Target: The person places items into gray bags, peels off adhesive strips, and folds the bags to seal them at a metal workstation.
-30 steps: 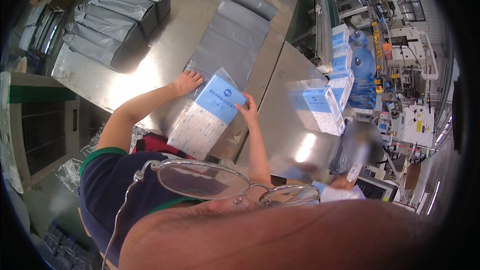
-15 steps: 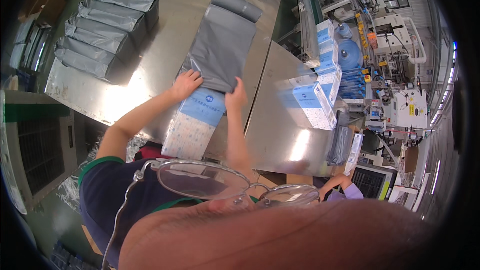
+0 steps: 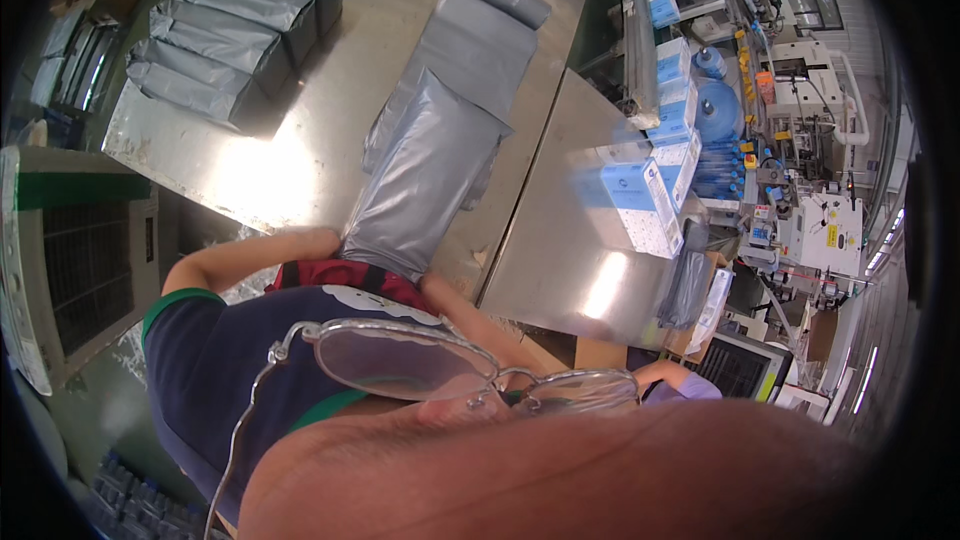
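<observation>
Head view: grey foil pouch (image 3: 425,180) sat at the worktop (image 3: 300,140) near edge, both hands at its lower end. Left hand (image 3: 318,240) grip unclear; right hand hidden. Slick foil could slide off the edge.

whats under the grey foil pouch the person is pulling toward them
The grey foil pouch lies over more grey pouches in a row on the steel table. Both hands are hidden at its near end, so any grip cannot be seen.
</observation>
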